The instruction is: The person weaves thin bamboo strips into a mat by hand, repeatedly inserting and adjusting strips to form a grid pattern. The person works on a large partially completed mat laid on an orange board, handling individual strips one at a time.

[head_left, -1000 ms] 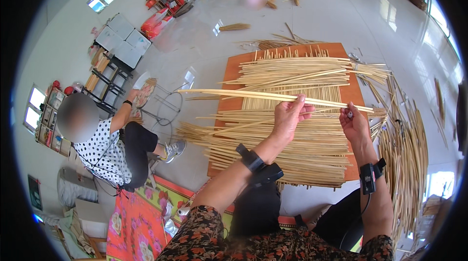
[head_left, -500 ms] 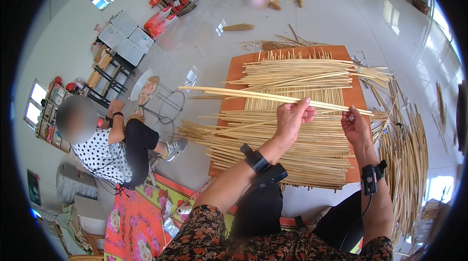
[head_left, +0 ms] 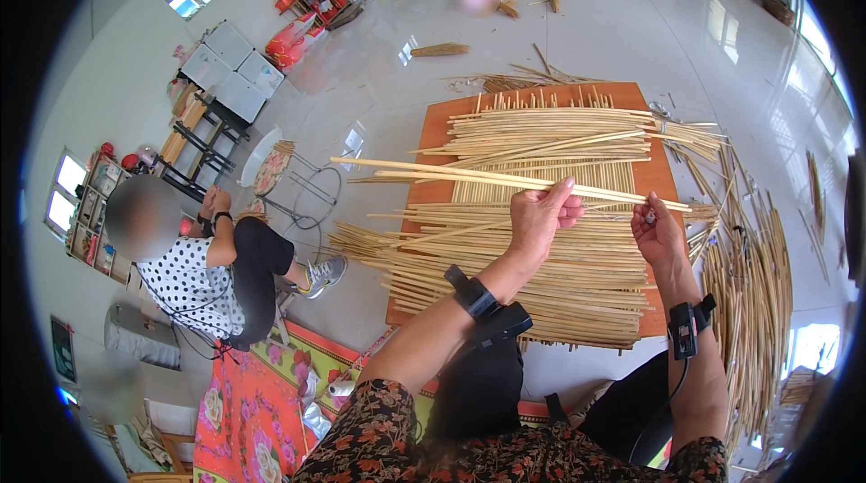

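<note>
Two or so long pale plant stalks [head_left: 451, 174] lie level across both hands, just above the table. My left hand [head_left: 544, 214] is closed on them near the middle, thumb on top. Near their right end, my right hand [head_left: 658, 229] pinches them, its other fingers curled. Below is a partly woven mat of upright stalks [head_left: 487, 192], with many stalks laid crosswise. A layer of crosswise stalks [head_left: 550, 127] covers its far part, and a wider loose layer [head_left: 532, 276] its near part.
The stalks rest on an orange-brown table [head_left: 657, 122]. More long stalks [head_left: 749, 321] are piled on the floor to the right. Another person [head_left: 194, 276] sits at the left beside a wire stand [head_left: 316, 203]. A flowered red cloth [head_left: 239, 420] is spread at lower left.
My hands and the held stalks have hardly moved. The seated person at the left has shifted slightly and brought both hands together.
</note>
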Demonstrator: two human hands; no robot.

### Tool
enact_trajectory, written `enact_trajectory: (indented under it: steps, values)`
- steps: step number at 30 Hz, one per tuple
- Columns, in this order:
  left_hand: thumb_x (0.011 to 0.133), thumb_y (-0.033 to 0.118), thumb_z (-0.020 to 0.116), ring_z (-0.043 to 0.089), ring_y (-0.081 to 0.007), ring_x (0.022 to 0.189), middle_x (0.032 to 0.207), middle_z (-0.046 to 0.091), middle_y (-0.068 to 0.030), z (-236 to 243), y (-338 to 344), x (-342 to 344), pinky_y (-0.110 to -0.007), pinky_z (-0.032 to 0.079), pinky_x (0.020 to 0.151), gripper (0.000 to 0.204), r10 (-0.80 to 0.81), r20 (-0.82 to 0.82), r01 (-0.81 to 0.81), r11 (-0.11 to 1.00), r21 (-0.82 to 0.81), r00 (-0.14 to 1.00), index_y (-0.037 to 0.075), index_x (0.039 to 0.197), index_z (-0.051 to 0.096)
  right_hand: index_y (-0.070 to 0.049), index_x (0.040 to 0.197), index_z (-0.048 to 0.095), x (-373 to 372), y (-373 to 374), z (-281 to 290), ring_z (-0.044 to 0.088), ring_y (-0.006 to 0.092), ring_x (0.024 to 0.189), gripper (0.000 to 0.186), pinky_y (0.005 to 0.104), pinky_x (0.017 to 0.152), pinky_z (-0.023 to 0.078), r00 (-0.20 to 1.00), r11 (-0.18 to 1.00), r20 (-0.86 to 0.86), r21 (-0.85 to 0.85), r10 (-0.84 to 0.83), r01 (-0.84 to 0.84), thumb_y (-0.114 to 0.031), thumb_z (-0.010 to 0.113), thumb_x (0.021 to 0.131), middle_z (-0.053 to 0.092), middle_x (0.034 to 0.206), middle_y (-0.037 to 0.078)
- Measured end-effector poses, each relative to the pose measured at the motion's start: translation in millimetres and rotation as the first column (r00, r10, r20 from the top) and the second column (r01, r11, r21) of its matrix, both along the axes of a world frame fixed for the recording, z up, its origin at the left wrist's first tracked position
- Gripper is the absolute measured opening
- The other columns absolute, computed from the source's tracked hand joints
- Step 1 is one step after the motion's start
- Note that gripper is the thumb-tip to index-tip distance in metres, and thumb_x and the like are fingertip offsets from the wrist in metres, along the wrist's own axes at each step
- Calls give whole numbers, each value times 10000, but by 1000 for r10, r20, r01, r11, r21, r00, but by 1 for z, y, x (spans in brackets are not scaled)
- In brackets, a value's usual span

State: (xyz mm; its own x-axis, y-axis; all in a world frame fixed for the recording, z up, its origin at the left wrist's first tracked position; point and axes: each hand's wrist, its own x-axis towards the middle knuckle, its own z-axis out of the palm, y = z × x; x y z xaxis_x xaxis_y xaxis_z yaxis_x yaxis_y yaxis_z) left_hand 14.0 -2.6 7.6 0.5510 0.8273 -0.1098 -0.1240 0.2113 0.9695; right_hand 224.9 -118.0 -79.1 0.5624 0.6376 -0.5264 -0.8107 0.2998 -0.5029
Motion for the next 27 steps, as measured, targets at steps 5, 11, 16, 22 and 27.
enact_trajectory:
  steps: [5, 11, 16, 22, 27]
  values:
    - [1058, 352, 610, 753, -189, 772, 884, 759, -128, 9, 11, -7, -315, 635, 700, 336, 90, 63, -101, 974, 202, 994, 27, 1000, 677, -44, 940, 633, 18, 2, -22, 661, 197, 745, 177, 295, 658, 609, 995, 989, -64, 124, -78, 86, -194, 712, 992, 624, 805, 68]
    - [1111, 412, 464, 715, -251, 822, 957, 733, -179, 92, 40, -51, -339, 579, 744, 444, 157, 361, -332, 801, 498, 919, 16, 1038, 650, -45, 959, 582, 23, -7, -12, 658, 220, 739, 152, 329, 697, 603, 958, 938, 7, 208, -285, 278, -166, 647, 1024, 631, 822, 94]
    - [1094, 298, 501, 670, -233, 728, 895, 708, -155, 185, 1, -37, -371, 524, 658, 362, 316, -202, 159, 157, 975, 927, -20, 967, 619, -43, 965, 564, -24, 4, 45, 682, 224, 773, 142, 334, 707, 613, 965, 949, 103, 234, -240, 211, -150, 625, 1035, 636, 837, 103]
    - [1079, 209, 482, 685, -350, 746, 921, 686, -222, 97, 27, -13, -422, 533, 687, 288, 46, -793, 766, 229, 601, 608, -14, 979, 633, -41, 943, 574, -65, -1, 64, 702, 205, 774, 132, 333, 734, 638, 970, 970, 238, 242, -41, -18, -118, 638, 1028, 666, 863, 92]
    - [1094, 242, 467, 697, -207, 675, 905, 711, -145, 76, 17, -11, -316, 550, 636, 313, -443, -759, 747, 659, 84, 477, -15, 1032, 635, -53, 977, 622, -77, -10, 63, 713, 190, 826, 118, 340, 791, 638, 966, 970, 256, 220, 48, -107, -152, 650, 1033, 689, 903, 65]
